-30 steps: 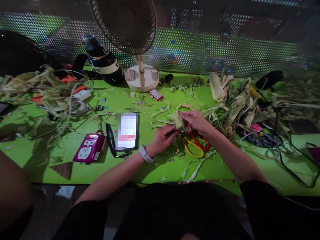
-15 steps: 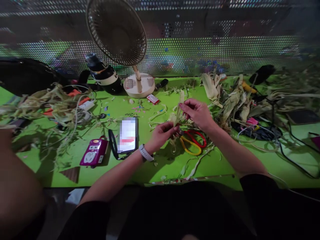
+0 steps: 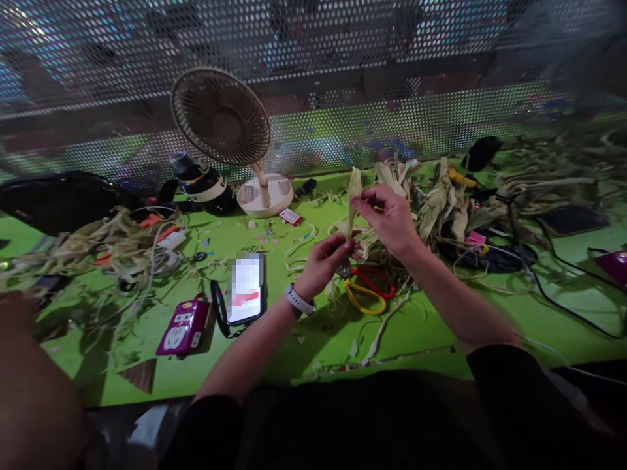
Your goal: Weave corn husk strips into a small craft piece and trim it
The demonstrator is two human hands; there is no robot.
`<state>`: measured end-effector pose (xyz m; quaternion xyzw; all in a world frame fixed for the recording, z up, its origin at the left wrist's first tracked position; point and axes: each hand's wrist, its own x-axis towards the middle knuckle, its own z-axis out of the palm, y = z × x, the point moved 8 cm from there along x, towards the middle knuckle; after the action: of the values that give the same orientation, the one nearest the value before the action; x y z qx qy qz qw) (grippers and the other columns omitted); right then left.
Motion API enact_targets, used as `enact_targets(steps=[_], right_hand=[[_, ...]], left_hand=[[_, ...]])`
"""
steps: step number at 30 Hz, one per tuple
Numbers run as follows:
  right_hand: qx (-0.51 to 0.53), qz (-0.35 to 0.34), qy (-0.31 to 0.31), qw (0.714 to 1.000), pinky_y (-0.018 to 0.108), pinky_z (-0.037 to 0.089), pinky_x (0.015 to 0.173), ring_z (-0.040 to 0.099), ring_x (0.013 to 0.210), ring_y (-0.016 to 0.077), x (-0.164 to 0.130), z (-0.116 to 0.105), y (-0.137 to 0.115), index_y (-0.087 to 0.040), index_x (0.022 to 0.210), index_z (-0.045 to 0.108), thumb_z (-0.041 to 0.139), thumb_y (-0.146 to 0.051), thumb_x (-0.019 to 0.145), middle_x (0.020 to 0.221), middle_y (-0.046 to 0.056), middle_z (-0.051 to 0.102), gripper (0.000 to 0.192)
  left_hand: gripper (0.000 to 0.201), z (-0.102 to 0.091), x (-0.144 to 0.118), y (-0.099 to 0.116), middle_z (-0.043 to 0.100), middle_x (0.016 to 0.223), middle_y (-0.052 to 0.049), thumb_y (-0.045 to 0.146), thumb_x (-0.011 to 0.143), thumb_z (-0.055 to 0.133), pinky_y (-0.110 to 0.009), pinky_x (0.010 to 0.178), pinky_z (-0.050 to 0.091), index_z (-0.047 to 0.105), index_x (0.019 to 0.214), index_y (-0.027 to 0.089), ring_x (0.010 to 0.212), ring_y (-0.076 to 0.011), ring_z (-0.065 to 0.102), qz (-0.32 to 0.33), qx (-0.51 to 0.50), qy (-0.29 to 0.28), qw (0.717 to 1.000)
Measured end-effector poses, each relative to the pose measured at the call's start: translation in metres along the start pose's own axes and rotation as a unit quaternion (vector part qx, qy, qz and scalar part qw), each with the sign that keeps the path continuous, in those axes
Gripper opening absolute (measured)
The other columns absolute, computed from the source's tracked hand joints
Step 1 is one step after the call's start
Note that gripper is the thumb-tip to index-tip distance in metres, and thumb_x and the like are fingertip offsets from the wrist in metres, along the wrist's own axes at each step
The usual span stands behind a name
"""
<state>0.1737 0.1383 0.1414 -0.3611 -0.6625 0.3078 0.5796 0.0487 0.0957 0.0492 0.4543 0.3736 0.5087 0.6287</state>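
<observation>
A pale corn husk strip [image 3: 356, 180] stands upright between my hands above the green table. My left hand [image 3: 326, 261], with a light watch band at the wrist, pinches its lower end. Higher up, the thumb and fingers of my right hand [image 3: 386, 219] grip the same strip at its edge. Just below the hands lie scissors [image 3: 365, 297] with one yellow and one red handle loop; their blades are mostly hidden. Loose husk scraps [image 3: 377, 336] lie around the scissors, and a heap of dried husks [image 3: 435, 209] sits beyond my right hand.
A phone [image 3: 246, 287] and a purple power socket box [image 3: 183, 326] lie to the left. Behind them stand a fan [image 3: 264, 196] and a black bottle [image 3: 208, 189]. Cables [image 3: 563, 274] cross the right side. Another person's arm [image 3: 34, 378] enters at the left edge.
The camera view has tilted up, so the table sits lower in the picture. Both hands still pinch the husk strip, which now shows a broader face at its top.
</observation>
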Motion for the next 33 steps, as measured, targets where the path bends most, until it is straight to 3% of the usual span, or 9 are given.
enact_targets(steps=[3, 6, 9, 12, 16, 20, 23, 27, 33], right_hand=[[0.012, 0.01, 0.035, 0.999, 0.022, 0.047, 0.054, 0.056, 0.062, 0.0086, 0.0, -0.005, 0.003, -0.02, 0.075, 0.053, 0.066, -0.044, 0.082, 0.077, -0.002, 0.057, 0.028], [0.046, 0.059, 0.015, 0.997, 0.021, 0.048, 0.052, 0.059, 0.056, 0.0087, -0.003, 0.002, 0.012, -0.021, 0.078, 0.049, 0.059, -0.047, 0.086, 0.07, -0.003, 0.06, 0.029], [0.002, 0.037, -0.01, 0.999, 0.023, 0.051, 0.058, 0.062, 0.061, 0.0105, -0.013, 0.011, 0.007, -0.021, 0.082, 0.052, 0.056, -0.044, 0.09, 0.073, -0.002, 0.065, 0.024], [-0.124, -0.101, -0.061, 0.985, 0.026, 0.052, 0.065, 0.063, 0.068, 0.0129, -0.032, 0.031, -0.017, -0.02, 0.086, 0.06, 0.053, -0.032, 0.093, 0.077, 0.002, 0.068, 0.015], [-0.24, -0.329, -0.137, 0.903, 0.03, 0.051, 0.078, 0.064, 0.086, 0.0159, -0.069, 0.065, -0.044, -0.02, 0.094, 0.066, 0.051, -0.015, 0.09, 0.093, 0.006, 0.072, 0.017], [-0.318, -0.396, -0.121, 0.853, 0.032, 0.048, 0.078, 0.061, 0.087, 0.0174, -0.083, 0.073, -0.047, -0.021, 0.098, 0.067, 0.053, -0.015, 0.086, 0.098, 0.006, 0.07, 0.02], [-0.335, -0.399, -0.121, 0.845, 0.033, 0.046, 0.079, 0.059, 0.09, 0.0177, -0.085, 0.072, -0.047, -0.026, 0.099, 0.068, 0.055, -0.014, 0.084, 0.1, 0.004, 0.068, 0.023], [-0.311, -0.396, -0.086, 0.86, 0.035, 0.046, 0.083, 0.059, 0.095, 0.0189, -0.084, 0.061, -0.053, -0.03, 0.1, 0.067, 0.062, -0.02, 0.082, 0.098, 0.003, 0.067, 0.021], [-0.299, -0.404, -0.069, 0.862, 0.035, 0.047, 0.077, 0.063, 0.086, 0.0173, -0.079, 0.056, -0.047, -0.028, 0.092, 0.066, 0.063, -0.023, 0.083, 0.093, 0.003, 0.069, 0.01]], left_hand=[[0.04, -0.004, 0.008, 0.003, 0.072, 0.085, -0.004, 0.04, 0.068, 0.08, -0.021, 0.055, 0.046, 0.065, 0.097, 0.017, 0.065, -0.0107, 0.064, 0.019, -0.017, 0.016, 1.0], [0.046, -0.006, 0.016, 0.0, 0.072, 0.083, -0.002, 0.038, 0.066, 0.082, -0.021, 0.057, 0.048, 0.058, 0.1, 0.02, 0.068, -0.012, 0.066, 0.024, -0.049, 0.018, 0.998], [0.043, -0.008, 0.021, -0.006, 0.071, 0.084, -0.001, 0.039, 0.067, 0.081, -0.022, 0.058, 0.049, 0.056, 0.097, 0.02, 0.069, -0.0123, 0.067, 0.027, -0.06, 0.033, 0.997], [0.037, -0.015, 0.024, -0.003, 0.071, 0.089, -0.002, 0.037, 0.068, 0.08, -0.024, 0.068, 0.052, 0.06, 0.093, 0.018, 0.075, -0.012, 0.065, 0.077, -0.064, 0.077, 0.992], [0.028, -0.021, 0.03, -0.004, 0.069, 0.083, -0.001, 0.031, 0.066, 0.081, -0.026, 0.074, 0.052, 0.064, 0.085, 0.019, 0.077, -0.0132, 0.064, 0.075, -0.091, 0.129, 0.985], [0.017, -0.021, 0.033, -0.005, 0.067, 0.077, 0.001, 0.027, 0.066, 0.078, -0.026, 0.068, 0.052, 0.063, 0.071, 0.02, 0.072, -0.0116, 0.062, 0.041, -0.116, 0.155, 0.98], [0.017, -0.018, 0.031, 0.002, 0.07, 0.088, 0.0, 0.027, 0.064, 0.078, -0.025, 0.071, 0.052, 0.065, 0.071, 0.02, 0.078, -0.012, 0.064, 0.053, -0.133, 0.128, 0.981], [0.024, -0.019, 0.029, 0.013, 0.071, 0.107, -0.005, 0.024, 0.064, 0.078, -0.024, 0.073, 0.051, 0.071, 0.086, 0.019, 0.087, -0.0137, 0.065, 0.038, -0.138, 0.06, 0.988], [0.029, -0.026, 0.029, 0.026, 0.073, 0.088, -0.006, 0.028, 0.065, 0.071, -0.021, 0.059, 0.049, 0.074, 0.091, 0.015, 0.068, -0.012, 0.062, -0.044, -0.202, 0.003, 0.978]])
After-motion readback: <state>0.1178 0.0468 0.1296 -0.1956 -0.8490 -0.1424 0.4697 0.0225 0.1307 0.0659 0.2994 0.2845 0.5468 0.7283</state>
